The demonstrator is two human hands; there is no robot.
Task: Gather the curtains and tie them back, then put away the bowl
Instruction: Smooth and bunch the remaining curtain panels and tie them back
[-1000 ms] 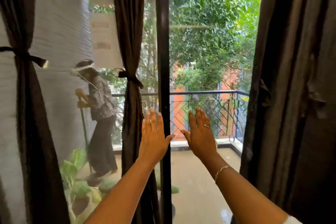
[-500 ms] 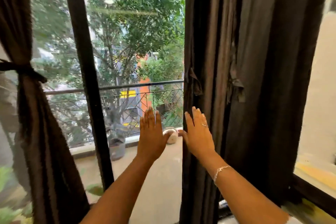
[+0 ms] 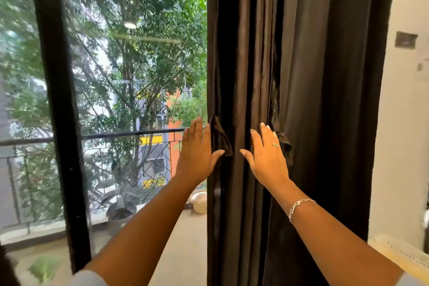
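A dark brown curtain [image 3: 313, 100] hangs loose in long folds to the right of the glass door. Two short tie straps dangle from it, one [image 3: 220, 137] at its left edge and one [image 3: 284, 140] further right. My left hand [image 3: 197, 155] is raised flat with fingers apart, right beside the left strap, its thumb near the strap's end. My right hand [image 3: 267, 158], wearing a ring and a bracelet, is flat and open in front of the curtain folds, its fingertips close to the right strap. Neither hand holds anything. No bowl is in view.
A black door frame post [image 3: 60, 123] stands at the left, with glass and a balcony railing [image 3: 130, 133] behind it. Potted plants [image 3: 120, 206] sit on the balcony floor. A white wall [image 3: 404, 146] borders the curtain on the right, with a pale yellow basket [image 3: 404, 255] below.
My view has swung right, so the tied curtains at the left are out of sight and the loose curtain now fills the middle. Both open hands have come up to its straps.
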